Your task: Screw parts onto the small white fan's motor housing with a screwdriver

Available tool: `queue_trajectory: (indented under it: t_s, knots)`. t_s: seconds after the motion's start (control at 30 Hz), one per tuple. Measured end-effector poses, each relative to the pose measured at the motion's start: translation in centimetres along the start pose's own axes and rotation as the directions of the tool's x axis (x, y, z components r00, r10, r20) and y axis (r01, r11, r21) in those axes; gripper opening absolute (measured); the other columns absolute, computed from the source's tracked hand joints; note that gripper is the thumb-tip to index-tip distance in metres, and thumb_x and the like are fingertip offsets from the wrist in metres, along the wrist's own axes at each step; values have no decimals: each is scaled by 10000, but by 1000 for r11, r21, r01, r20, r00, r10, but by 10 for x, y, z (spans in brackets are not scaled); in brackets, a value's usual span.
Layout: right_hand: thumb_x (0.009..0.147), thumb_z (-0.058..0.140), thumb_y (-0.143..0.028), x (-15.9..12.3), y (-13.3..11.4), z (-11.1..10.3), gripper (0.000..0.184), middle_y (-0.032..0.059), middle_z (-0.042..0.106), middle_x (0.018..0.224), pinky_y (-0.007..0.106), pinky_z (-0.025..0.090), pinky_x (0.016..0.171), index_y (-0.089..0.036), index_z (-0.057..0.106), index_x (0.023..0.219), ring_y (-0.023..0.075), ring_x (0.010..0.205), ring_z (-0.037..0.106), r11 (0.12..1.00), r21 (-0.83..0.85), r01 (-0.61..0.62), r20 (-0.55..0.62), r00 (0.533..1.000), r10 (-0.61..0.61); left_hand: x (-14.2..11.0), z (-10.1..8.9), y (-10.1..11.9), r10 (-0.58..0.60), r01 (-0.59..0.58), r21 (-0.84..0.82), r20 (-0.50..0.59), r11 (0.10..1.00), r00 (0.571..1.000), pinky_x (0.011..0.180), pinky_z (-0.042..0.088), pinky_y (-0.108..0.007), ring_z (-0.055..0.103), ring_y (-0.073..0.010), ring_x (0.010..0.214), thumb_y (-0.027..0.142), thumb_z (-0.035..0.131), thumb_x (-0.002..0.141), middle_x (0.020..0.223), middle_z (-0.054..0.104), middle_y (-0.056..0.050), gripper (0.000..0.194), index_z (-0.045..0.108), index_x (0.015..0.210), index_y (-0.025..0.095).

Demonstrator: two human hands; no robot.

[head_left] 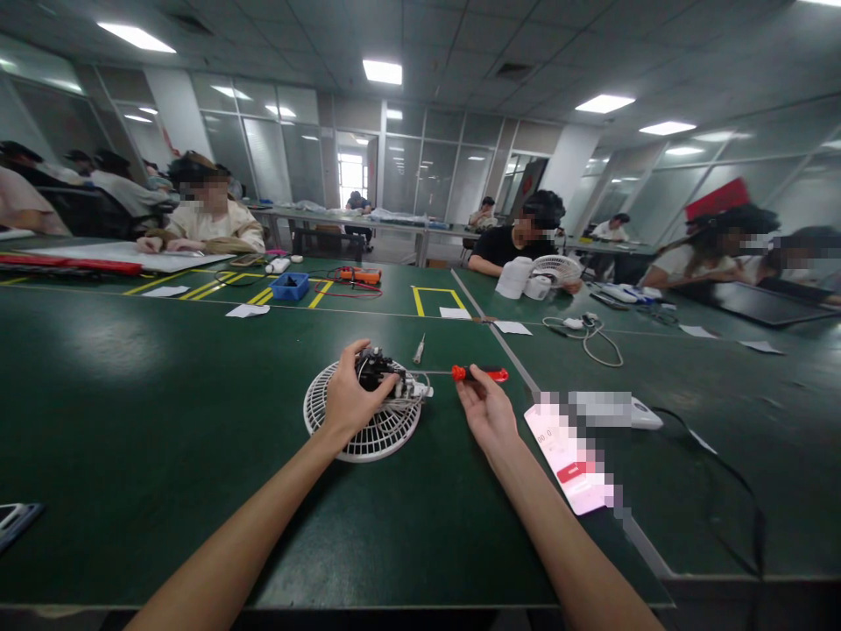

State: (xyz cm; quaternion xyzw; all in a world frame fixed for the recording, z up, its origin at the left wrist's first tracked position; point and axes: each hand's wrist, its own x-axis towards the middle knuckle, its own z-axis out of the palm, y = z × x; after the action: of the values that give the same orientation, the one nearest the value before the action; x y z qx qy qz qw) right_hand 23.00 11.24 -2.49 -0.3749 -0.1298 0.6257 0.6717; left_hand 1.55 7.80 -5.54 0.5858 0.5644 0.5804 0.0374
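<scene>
On the green table lies a round white fan grille [374, 445], with a black fan motor [376, 366] and white wiring on top of it. My left hand [351, 394] is closed around the motor, thumb and fingers on either side. In my right hand [487, 405] is a screwdriver [483, 373] with a red and black handle, gripped between thumb and fingers. Its shaft points left, level with the table, and reaches the motor's right side. Whether the tip sits in a screw is too small to tell. Behind the shaft lies a small pointed tool [420, 350].
A phone with a lit screen [571, 464] lies right of my right arm, beside a white device [647, 414] with a black cable. Farther back are a blue bin [290, 286], an orange tool [360, 277] and a coiled cable [601, 340]. Several people sit at surrounding tables.
</scene>
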Motion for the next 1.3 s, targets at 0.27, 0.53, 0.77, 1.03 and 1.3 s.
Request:
queue_trajectory:
  t_s: [0.27, 0.53, 0.77, 1.03, 1.3]
  knots:
    - [811, 817, -137, -1, 4, -1, 183, -32, 669, 644, 176, 573, 550, -180, 642, 839, 100, 552, 651, 999, -40, -19, -6, 1000, 19, -1, 1, -1, -14, 14, -1, 7, 1000, 1000, 1055, 520, -516, 665, -290, 1172, 429, 818, 753, 1290, 664, -116, 692, 512, 1346, 247]
    - [837, 773, -92, -4, 1, 3, 201, -11, 693, 713, 217, 628, 683, -183, 602, 787, 111, 660, 701, 999, 13, -41, -18, 999, 41, 0, 2, 0, -45, 45, -21, -1, 999, 999, 1055, 516, -531, 669, -303, 1169, 468, 838, 744, 1276, 675, -113, 689, 533, 1320, 245]
    - [852, 771, -137, -2, 6, 0, 160, -20, 665, 662, 177, 553, 525, -178, 628, 793, 92, 549, 627, 999, -28, -40, -8, 999, 40, -1, 1, 0, -32, 32, -9, -1, 999, 999, 1057, 518, -524, 668, -303, 1175, 484, 824, 762, 1285, 672, -112, 672, 533, 1321, 249]
    - [812, 812, -132, 0, 3, 0, 204, 8, 705, 733, 214, 637, 691, -185, 617, 788, 120, 676, 701, 999, 20, -45, 19, 999, 44, 0, 1, -2, 0, 0, 4, -4, 1000, 1000, 1041, 527, -527, 669, -306, 1169, 450, 826, 757, 1281, 669, -114, 668, 533, 1320, 243]
    - [802, 822, -147, 2, 5, -3, 213, -16, 677, 688, 172, 593, 590, -187, 614, 785, 96, 595, 668, 999, -23, -26, 31, 999, 26, -1, 1, 1, -50, 50, -26, -11, 998, 999, 1039, 527, -512, 672, -298, 1158, 484, 839, 747, 1268, 678, -106, 660, 557, 1292, 244]
